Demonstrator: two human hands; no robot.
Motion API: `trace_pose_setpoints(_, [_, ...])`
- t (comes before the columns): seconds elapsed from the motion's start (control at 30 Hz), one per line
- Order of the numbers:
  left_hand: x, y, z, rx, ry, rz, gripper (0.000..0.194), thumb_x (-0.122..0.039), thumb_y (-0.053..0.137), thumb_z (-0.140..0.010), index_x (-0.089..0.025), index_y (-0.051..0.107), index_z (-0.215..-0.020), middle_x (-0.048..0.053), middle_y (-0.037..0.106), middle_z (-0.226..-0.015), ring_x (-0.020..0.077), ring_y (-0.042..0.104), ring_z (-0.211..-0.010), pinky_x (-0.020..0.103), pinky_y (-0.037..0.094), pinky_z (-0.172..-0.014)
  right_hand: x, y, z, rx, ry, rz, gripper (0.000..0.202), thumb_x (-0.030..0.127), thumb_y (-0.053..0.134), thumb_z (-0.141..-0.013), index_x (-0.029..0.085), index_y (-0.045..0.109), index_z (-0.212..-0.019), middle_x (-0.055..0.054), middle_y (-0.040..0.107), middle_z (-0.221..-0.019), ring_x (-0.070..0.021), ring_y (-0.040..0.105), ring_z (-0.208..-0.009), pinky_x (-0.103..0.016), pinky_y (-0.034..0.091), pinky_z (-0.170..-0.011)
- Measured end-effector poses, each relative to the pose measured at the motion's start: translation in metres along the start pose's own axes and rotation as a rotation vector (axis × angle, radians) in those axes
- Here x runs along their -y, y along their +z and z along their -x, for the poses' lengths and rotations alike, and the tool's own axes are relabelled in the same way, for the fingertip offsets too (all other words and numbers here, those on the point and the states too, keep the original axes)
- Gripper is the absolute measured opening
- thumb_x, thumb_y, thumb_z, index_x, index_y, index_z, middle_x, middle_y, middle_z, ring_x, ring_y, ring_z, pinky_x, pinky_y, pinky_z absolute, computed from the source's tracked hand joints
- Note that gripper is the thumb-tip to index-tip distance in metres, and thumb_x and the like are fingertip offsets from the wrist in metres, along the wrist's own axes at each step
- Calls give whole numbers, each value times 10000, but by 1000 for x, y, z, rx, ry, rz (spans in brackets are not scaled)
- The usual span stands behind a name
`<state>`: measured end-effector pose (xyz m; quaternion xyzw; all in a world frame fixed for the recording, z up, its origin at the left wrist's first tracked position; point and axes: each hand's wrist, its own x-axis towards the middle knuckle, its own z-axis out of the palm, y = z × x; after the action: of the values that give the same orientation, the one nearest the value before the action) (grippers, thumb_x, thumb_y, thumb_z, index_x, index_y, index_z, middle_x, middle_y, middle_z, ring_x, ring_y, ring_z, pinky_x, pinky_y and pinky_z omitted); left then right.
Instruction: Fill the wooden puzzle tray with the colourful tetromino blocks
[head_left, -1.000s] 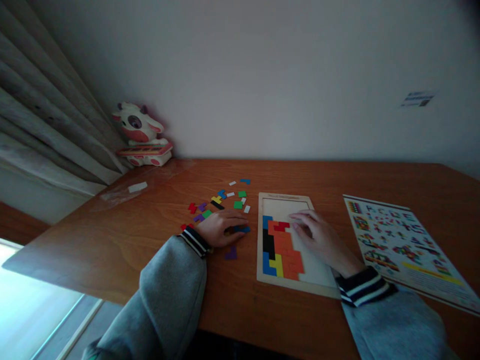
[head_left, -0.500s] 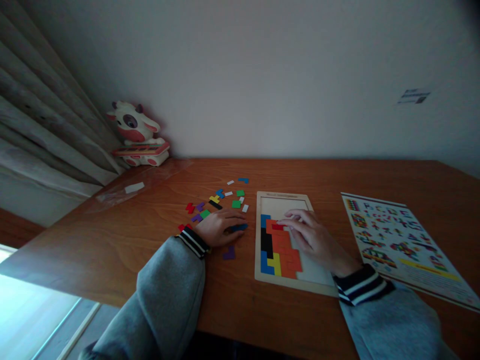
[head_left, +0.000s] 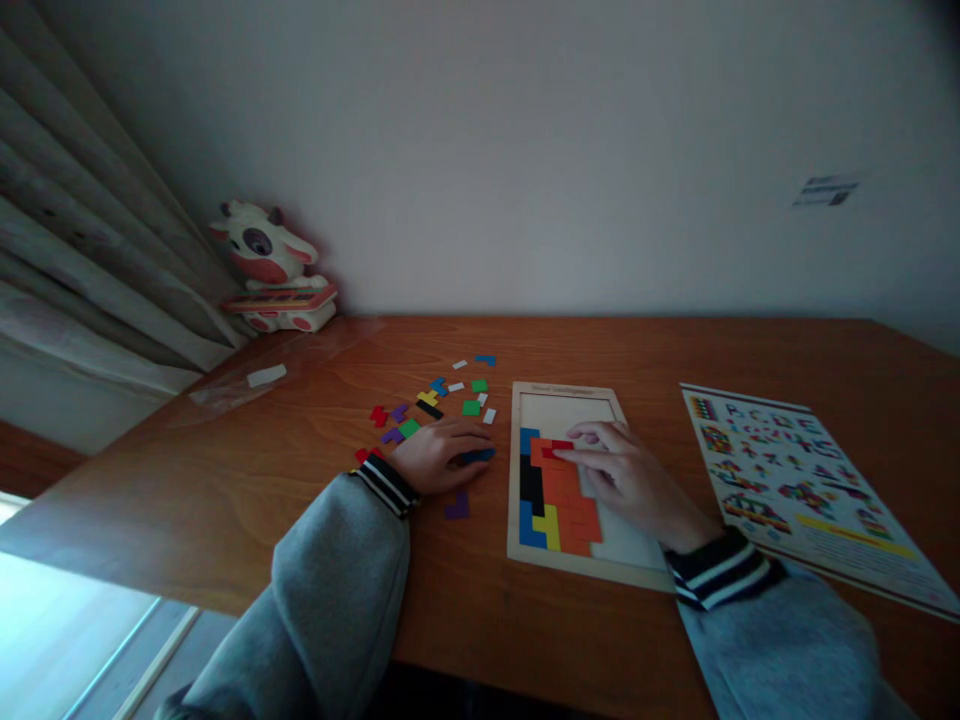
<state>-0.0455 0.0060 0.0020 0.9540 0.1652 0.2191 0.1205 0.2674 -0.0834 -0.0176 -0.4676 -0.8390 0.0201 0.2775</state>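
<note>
My left hand [head_left: 441, 456] rests on the table left of the puzzle tray, its fingers closed on a blue piece [head_left: 477, 456]. Over the wooden tray [head_left: 516, 480], my right hand [head_left: 616, 474] reaches in from the right, with its index fingertip on a red piece [head_left: 556, 446]. That piece lies among orange pieces [head_left: 562, 488]. Black [head_left: 532, 487], blue [head_left: 530, 532] and yellow [head_left: 550, 526] pieces fill the tray's left side. A purple piece [head_left: 457, 506] lies just below my left hand.
Several loose coloured pieces, one of them green [head_left: 471, 408], lie beyond my left hand. A printed pattern sheet [head_left: 802, 480] is at the right. A cow toy [head_left: 277, 270] and a plastic wrapper [head_left: 225, 395] are at the back left.
My right index finger has straightened onto the red piece, and more of that piece shows now. My left hand has stayed in place with the blue piece.
</note>
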Motion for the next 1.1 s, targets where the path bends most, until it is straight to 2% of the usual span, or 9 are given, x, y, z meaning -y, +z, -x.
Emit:
trace_pose_setpoints(0.3, [1, 1, -1, -5, 6, 9, 290, -297, 605, -943, -177, 661, -1202, 123, 687, -1224, 236, 624, -1189, 417, 528, -1028, 1, 1, 1, 34, 15, -14, 619, -57, 450, -805, 323, 693, -1230, -79, 588, -1214, -242, 538, -1127, -487, 482, -984])
trace_pose_setpoints(0.5, [0, 1, -1, -9, 15, 16, 288, -292, 600, -946, -183, 658, -1206, 120, 683, -1228, 230, 631, -1178, 415, 530, -1028, 5, 1, -1, -2, 67, -45, 524, 9, 421, -871, 268, 654, -1262, -83, 624, -1168, -228, 576, -1101, -448, 504, -979])
trace_pose_setpoints(0.77, [0, 1, -1, -19, 17, 44, 283, -301, 613, -940, -192, 662, -1197, 119, 683, -1218, 229, 636, -1164, 415, 536, -1017, -6, 0, -2, -184, 271, 80, 368, 155, 425, -920, 197, 657, -1201, -119, 681, -1186, -289, 624, -1107, -527, 493, -983])
trace_pose_setpoints(1.1, [0, 0, -2, -25, 9, 20, 265, -298, 611, -944, -181, 670, -1174, 116, 685, -1213, 226, 640, -1153, 411, 540, -1015, -6, 3, 0, -128, 292, -4, 373, 162, 408, -929, 193, 651, -1211, -112, 714, -1173, -250, 668, -1081, -476, 524, -967])
